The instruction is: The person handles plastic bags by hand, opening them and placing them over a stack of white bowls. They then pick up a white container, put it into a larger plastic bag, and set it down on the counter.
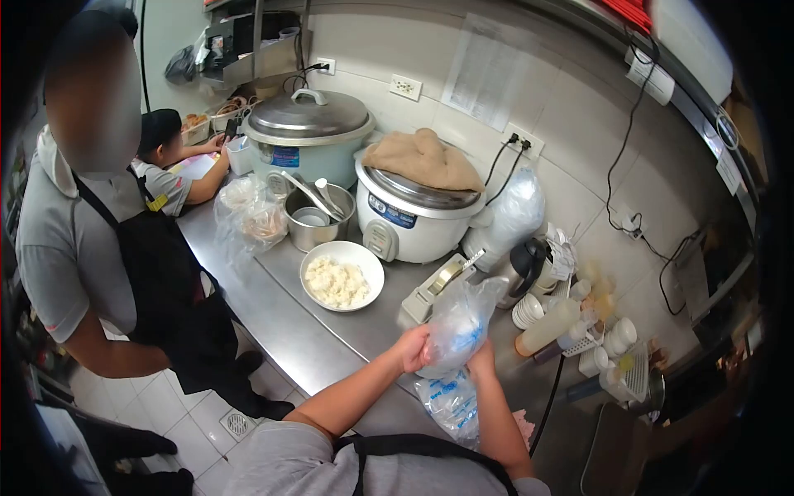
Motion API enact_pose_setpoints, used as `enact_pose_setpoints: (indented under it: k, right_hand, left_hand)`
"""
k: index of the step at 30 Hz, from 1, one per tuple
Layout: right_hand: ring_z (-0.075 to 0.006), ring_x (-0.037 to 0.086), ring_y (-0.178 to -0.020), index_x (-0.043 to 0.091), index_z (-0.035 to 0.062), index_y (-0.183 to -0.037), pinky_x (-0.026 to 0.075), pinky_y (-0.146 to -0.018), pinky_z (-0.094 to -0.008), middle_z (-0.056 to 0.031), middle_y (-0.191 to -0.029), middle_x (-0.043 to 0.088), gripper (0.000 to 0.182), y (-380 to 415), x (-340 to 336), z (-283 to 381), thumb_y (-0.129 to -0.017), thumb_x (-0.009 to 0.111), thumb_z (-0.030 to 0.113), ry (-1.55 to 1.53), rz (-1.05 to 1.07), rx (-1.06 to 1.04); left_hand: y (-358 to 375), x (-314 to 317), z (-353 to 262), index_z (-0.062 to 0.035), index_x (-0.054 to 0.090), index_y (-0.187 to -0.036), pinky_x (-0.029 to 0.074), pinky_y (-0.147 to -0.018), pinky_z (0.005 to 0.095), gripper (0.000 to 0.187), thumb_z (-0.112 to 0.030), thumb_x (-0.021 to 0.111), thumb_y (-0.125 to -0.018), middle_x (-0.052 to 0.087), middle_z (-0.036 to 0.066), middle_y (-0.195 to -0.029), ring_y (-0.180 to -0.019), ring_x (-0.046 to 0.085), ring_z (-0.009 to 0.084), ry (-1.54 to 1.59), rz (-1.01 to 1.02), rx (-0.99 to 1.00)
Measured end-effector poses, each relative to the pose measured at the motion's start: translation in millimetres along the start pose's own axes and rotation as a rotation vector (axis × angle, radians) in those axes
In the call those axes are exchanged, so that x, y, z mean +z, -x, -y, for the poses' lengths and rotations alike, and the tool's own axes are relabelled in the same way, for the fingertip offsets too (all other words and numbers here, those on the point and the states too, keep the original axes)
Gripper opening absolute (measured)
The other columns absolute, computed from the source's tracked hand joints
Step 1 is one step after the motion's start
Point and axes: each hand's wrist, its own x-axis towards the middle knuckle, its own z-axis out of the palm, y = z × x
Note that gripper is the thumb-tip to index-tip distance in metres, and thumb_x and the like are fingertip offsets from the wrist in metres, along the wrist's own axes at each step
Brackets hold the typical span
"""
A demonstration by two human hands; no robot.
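Between my two hands is a clear plastic bag [465, 318] with blue print, raised above the steel counter. My left hand [416, 349] grips its left side with closed fingers. On the other side, my right hand [480, 361] is closed on the bag too, its fingertips partly hidden by the plastic. A stack of flat plastic bags [451, 407] with blue print lies beneath my hands. Just beyond the held bag stands a tape dispenser [420, 304]. A white bowl [377, 289] of rice [335, 283] sits farther left on the counter.
Two large rice cookers [395, 234] [310, 132] stand along the wall; a brown cloth [426, 161] covers the nearer lid. A metal pot [313, 236] holds utensils. Bottles [546, 326] and cups crowd the right. One person [157, 264] stands left; another [169, 165] works behind.
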Motion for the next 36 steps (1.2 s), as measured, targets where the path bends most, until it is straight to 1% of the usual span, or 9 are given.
enact_pose_setpoints:
  k: [5,8,13,16,19,20,24,30,36]
  right_hand:
    - [-0.0146,0.054,-0.082,0.049,0.0035,-0.101,0.043,-0.068,-0.025,-0.0057,-0.088,0.056,0.024,-5,-6,-4,-0.077,0.05,0.007,-0.087,0.044,0.237]
    - [-0.0123,0.053,-0.062,0.046,0.0116,-0.105,0.04,-0.046,-0.0263,-0.002,-0.085,0.054,0.029,-7,-8,-10,-0.077,0.052,0.017,-0.058,0.1,0.299]
    - [-0.0149,0.054,-0.072,0.043,0.0119,-0.112,0.043,-0.051,-0.0284,-0.0038,-0.093,0.054,0.035,-26,-23,-75,-0.078,0.049,0.018,0.08,0.038,0.256]
    - [-0.016,0.054,-0.079,0.042,0.0106,-0.113,0.044,-0.054,-0.0305,-0.005,-0.097,0.053,0.035,-20,-19,-75,-0.079,0.047,0.018,0.006,0.045,0.342]
    - [-0.0152,0.054,-0.076,0.043,0.0131,-0.112,0.042,-0.051,-0.0284,-0.0042,-0.095,0.053,0.034,-24,-20,-81,-0.079,0.046,0.021,0.011,0.065,0.37]
    - [-0.0152,0.054,-0.075,0.043,0.0136,-0.112,0.042,-0.05,-0.0282,-0.0041,-0.095,0.054,0.034,-23,-20,-76,-0.079,0.047,0.021,0.035,0.064,0.388]
    - [-0.0114,0.051,-0.061,0.043,0.0189,-0.111,0.034,-0.042,-0.0255,-0.0004,-0.085,0.054,0.035,-24,-20,-80,-0.077,0.05,0.026,-0.002,0.04,0.424]
    - [-0.0205,0.056,-0.071,0.044,0.0132,-0.11,0.042,-0.049,-0.0333,-0.0067,-0.091,0.055,0.034,-17,-13,-68,-0.079,0.048,0.025,0.17,0.12,0.414]
    - [-0.0222,0.058,-0.072,0.049,0.0113,-0.106,0.045,-0.051,-0.035,-0.0076,-0.087,0.058,0.032,-20,-8,-69,-0.077,0.05,0.024,0.004,0.252,0.522]
  left_hand:
    - [-18,-31,5,-0.0047,0.054,-0.087,0.041,-0.037,0.0197,0.027,-0.026,0.038,-0.084,0.053,-0.001,-0.06,-0.041,0.046,0.006,0.073,0.103,-0.06]
    - [-20,-42,10,-0.0094,0.055,-0.087,0.036,-0.033,0.0185,0.027,-0.03,0.037,-0.085,0.051,-0.002,-0.056,-0.037,0.042,0.0049,0.093,0.034,-0.089]
    - [-32,-69,21,-0.0138,0.054,-0.092,0.028,-0.03,0.0177,0.026,-0.032,0.038,-0.084,0.044,-0.004,-0.047,-0.033,0.034,0.0053,0.009,-0.092,-0.127]
    - [-39,-93,23,-0.0065,0.053,-0.093,0.047,-0.046,0.0234,0.027,-0.027,0.037,-0.084,0.059,0.004,-0.071,-0.054,0.056,0.0119,0.019,0.123,-0.084]
    - [-32,-91,19,-0.008,0.052,-0.095,0.047,-0.045,0.024,0.026,-0.027,0.037,-0.084,0.059,0.003,-0.072,-0.053,0.056,0.012,0.087,0.189,-0.087]
    - [-30,-72,20,-0.0154,0.053,-0.096,0.026,-0.03,0.018,0.025,-0.03,0.037,-0.084,0.038,-0.006,-0.045,-0.032,0.032,0.005,0.006,-0.107,-0.086]
    - [-26,-67,18,-0.0159,0.053,-0.094,0.027,-0.03,0.0182,0.024,-0.03,0.037,-0.084,0.039,-0.006,-0.045,-0.032,0.033,0.005,-0.036,-0.142,-0.085]
    - [-21,-78,19,-0.014,0.053,-0.081,0.028,-0.029,0.0188,0.023,-0.031,0.038,-0.084,0.04,-0.005,-0.044,-0.031,0.034,0.0057,-0.073,-0.122,-0.097]
    - [-22,-97,20,-0.0098,0.053,-0.075,0.031,-0.029,0.0197,0.028,-0.034,0.04,-0.083,0.044,-0.002,-0.045,-0.031,0.038,0.0076,-0.112,-0.177,-0.089]
